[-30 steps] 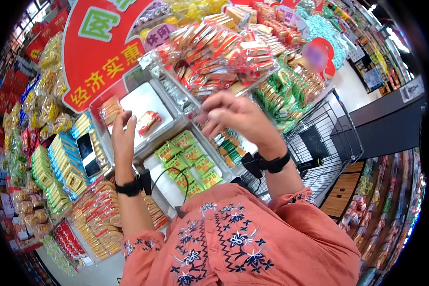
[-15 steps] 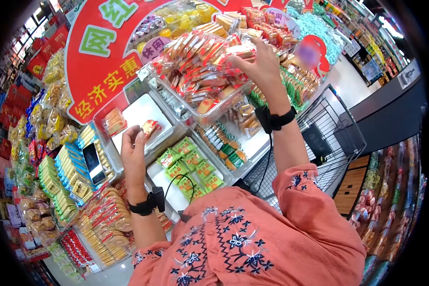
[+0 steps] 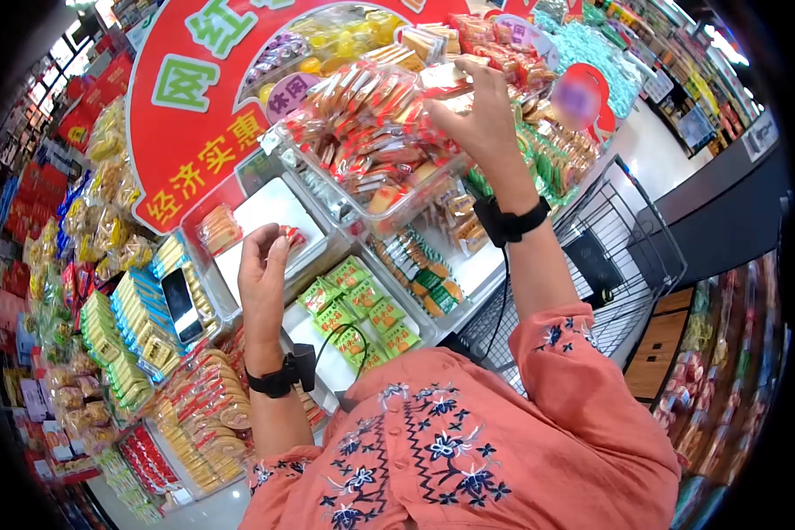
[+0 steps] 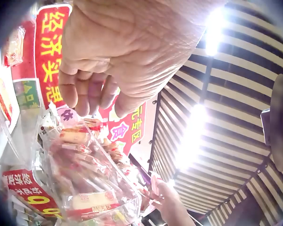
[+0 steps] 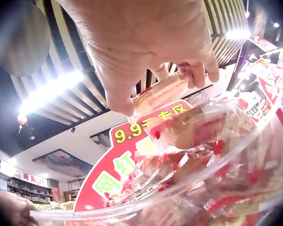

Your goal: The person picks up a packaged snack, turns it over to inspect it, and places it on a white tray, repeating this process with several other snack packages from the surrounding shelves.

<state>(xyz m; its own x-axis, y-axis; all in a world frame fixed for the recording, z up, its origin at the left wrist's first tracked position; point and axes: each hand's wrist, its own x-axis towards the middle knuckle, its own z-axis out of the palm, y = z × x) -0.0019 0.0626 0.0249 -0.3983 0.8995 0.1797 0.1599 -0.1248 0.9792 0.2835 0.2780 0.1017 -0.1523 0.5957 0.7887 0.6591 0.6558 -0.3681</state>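
My right hand is over a clear bin heaped with red-and-clear wrapped biscuits. Between its thumb and fingers it pinches one wrapped biscuit packet, seen just above the heap in the right wrist view. My left hand hovers by a white-bottomed bin, fingers loosely bent and holding nothing in the left wrist view. Beyond its fingertips lies a red wrapped packet, partly hidden by the hand. Another group of wrapped biscuits sits in that bin's left corner.
Green packets lie in the bin nearest my body. A phone rests on packets at the left. A wire shopping cart stands at the right. A large red sign rises behind the bins, and a cable runs from each wristband.
My right hand has moved up and right from over the middle bins to the red biscuit heap, where it now pinches a packet. My left hand has shifted slightly right and down in view.
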